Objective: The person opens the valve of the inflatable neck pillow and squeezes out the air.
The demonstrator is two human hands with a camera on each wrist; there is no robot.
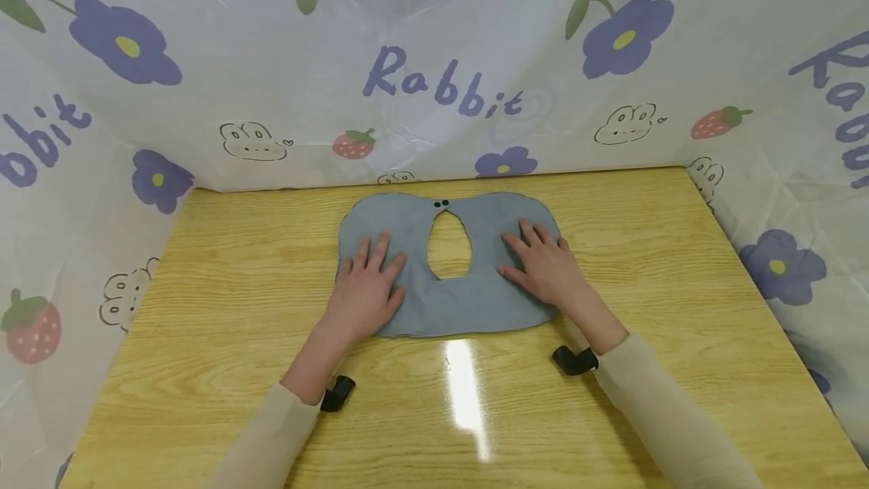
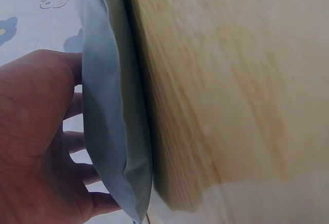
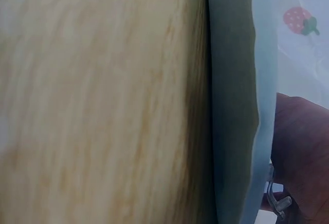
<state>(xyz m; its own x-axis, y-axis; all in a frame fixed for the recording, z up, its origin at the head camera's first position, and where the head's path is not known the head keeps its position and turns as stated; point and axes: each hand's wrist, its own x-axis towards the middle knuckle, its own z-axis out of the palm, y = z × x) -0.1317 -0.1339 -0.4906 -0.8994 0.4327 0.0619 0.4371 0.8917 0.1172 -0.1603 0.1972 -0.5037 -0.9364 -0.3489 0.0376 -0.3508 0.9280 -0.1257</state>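
Observation:
A grey-blue cloth bib (image 1: pixel 498 304) lies spread on the wooden table, with an oval neck opening in its middle. Two dark snap buttons (image 1: pixel 441 204) sit side by side where its upper ends meet. My left hand (image 1: pixel 363 293) rests on the bib's left part, fingers spread and straight. On the right part my right hand (image 1: pixel 548 269) lies the same way, fingers fanned out. From the left wrist, the left hand (image 2: pixel 36 142) touches the cloth with its fingertips, palm raised. The right wrist view shows the right hand (image 3: pixel 303 152) partly, its fingers mostly hidden behind the cloth.
The wooden table (image 1: pixel 679 285) extends around the bib, with a bright light reflection near its front. A white sheet (image 1: pixel 434 13) printed with flowers, rabbits and strawberries hangs along the back and sides. A black piece (image 1: pixel 575 361) shows by the right wrist, another (image 1: pixel 337 394) by the left.

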